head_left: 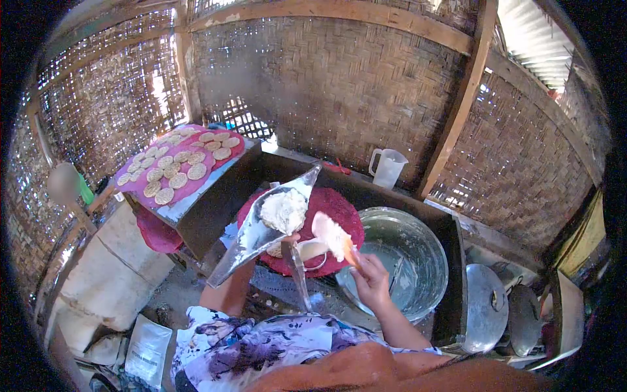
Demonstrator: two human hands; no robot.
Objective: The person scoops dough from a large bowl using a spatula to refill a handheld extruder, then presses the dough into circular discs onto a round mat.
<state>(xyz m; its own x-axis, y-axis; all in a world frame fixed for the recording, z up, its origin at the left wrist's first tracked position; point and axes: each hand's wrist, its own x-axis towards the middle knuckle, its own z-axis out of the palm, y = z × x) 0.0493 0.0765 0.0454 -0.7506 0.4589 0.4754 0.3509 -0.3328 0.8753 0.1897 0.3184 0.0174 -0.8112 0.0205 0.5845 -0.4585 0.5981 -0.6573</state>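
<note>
My left hand (293,239), mostly hidden, is wrapped under an open plastic bag (245,245) spread into a cone shape. A mound of thick white batter (285,210) lies in its mouth. In my right hand (372,281), closed around its orange handle, is a spatula (333,236) coated with white batter, just right of the bag. Below both hands sits a round red tray (349,215), with a pale disc partly showing. A white cup-like item (310,251) is between the bag and the spatula, partly covered. The large metal basin (424,287), smeared with white, stands beside my right hand.
Pale round discs (171,171) lie on pink sheets (196,186) atop a box at the left. A clear plastic pitcher (390,168) stands behind the basin. Metal lids (486,307) are at the right, and a white sack (147,353) at lower left. Woven walls enclose the space.
</note>
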